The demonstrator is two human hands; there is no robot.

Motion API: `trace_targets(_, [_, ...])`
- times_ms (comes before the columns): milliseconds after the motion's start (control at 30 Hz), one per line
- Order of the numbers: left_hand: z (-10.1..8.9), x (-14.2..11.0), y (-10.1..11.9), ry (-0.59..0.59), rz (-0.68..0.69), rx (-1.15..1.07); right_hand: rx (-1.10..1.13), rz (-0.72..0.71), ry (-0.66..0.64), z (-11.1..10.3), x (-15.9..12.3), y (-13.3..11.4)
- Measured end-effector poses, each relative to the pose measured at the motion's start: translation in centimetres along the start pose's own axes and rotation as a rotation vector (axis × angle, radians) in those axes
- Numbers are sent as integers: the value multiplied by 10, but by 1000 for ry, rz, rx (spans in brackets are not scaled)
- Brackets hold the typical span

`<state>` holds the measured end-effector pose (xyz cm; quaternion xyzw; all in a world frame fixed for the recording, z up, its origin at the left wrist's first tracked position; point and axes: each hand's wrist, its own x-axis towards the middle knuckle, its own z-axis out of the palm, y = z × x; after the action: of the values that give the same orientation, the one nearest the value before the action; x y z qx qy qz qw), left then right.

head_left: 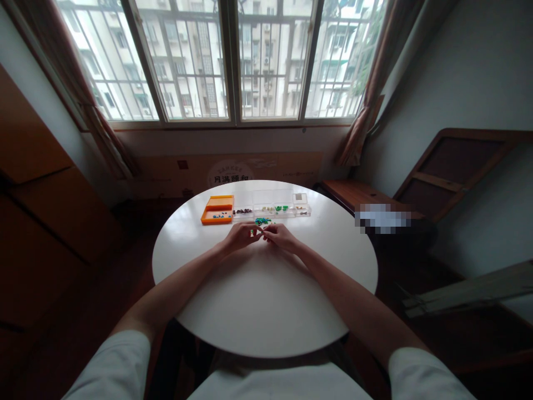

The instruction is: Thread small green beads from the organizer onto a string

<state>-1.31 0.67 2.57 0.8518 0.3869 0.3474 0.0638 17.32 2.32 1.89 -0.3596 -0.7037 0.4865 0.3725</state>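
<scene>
Over the white round table, my left hand point(242, 236) and my right hand point(280, 236) meet fingertip to fingertip. Both are closed in a pinch around something too small to name, with bits of green and red showing by the left fingers. Just beyond the fingers lies a small pile of blue and green pieces point(263, 221), partly hidden by my hands. Behind it sits a clear compartment box point(272, 214) with its lid up, holding dark brown, cream and green small pieces. To its left is an open orange case point(204, 220) with a few blue and dark pieces inside.
The round white table point(258, 311) stands before a barred window. A wooden bench point(353, 191) is to the right, with a blurred pale item point(382, 218) by it. Wooden cabinets point(41, 205) stand on the left, and flat cardboard point(287, 166) leans below the window.
</scene>
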Motion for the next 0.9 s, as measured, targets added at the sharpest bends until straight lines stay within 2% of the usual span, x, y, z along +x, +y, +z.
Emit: trace_targets(900, [1, 1, -2, 20, 26, -7, -5, -10, -15, -1, 1, 0])
